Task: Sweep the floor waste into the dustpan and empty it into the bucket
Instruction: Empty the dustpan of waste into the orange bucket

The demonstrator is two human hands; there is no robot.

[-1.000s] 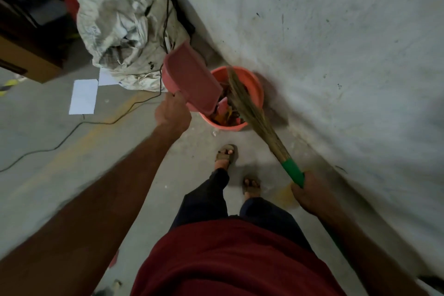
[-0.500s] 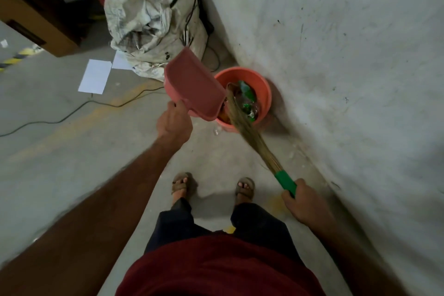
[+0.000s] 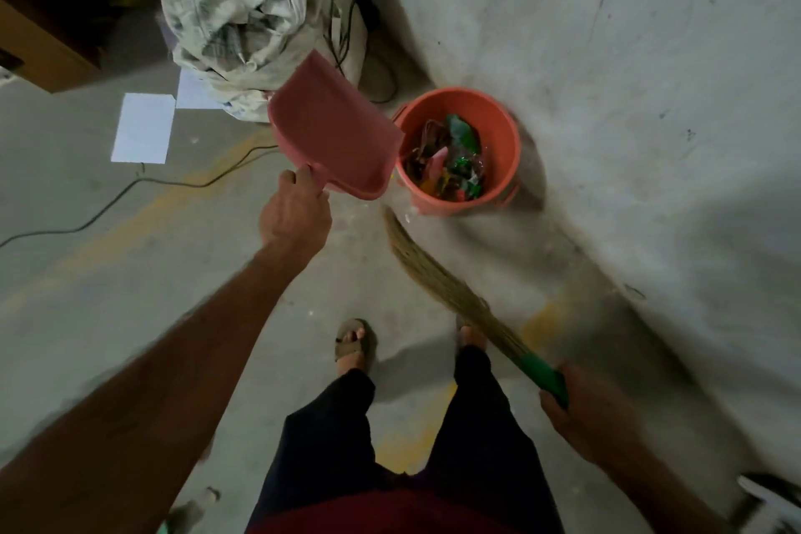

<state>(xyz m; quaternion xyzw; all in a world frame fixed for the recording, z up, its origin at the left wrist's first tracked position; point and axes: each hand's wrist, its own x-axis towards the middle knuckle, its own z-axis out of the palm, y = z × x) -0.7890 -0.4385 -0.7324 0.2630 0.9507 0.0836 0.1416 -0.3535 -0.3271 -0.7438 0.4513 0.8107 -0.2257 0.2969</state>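
Gripping the pink dustpan (image 3: 333,134) by its handle, the left hand (image 3: 294,215) is tilting it at the orange bucket's (image 3: 505,134) 9 o'clock. The right hand (image 3: 583,412) is clutching the broom (image 3: 437,273), its fingers wrapped around the green handle.

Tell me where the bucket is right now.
The bucket stands on the floor against the wall, just right of the raised dustpan, beyond the broom tip.

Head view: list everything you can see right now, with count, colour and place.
dustpan: one, pink, raised and tilted beside the bucket
bucket: one, orange, by the wall, holding mixed waste
broom: one, straw with green grip, tip on floor near bucket
sack: one, off-white, behind the dustpan
paper sheets: two, white, on floor
cable: one, dark, across floor
left hand: holds dustpan handle
right hand: holds broom grip
feet: two, in sandals
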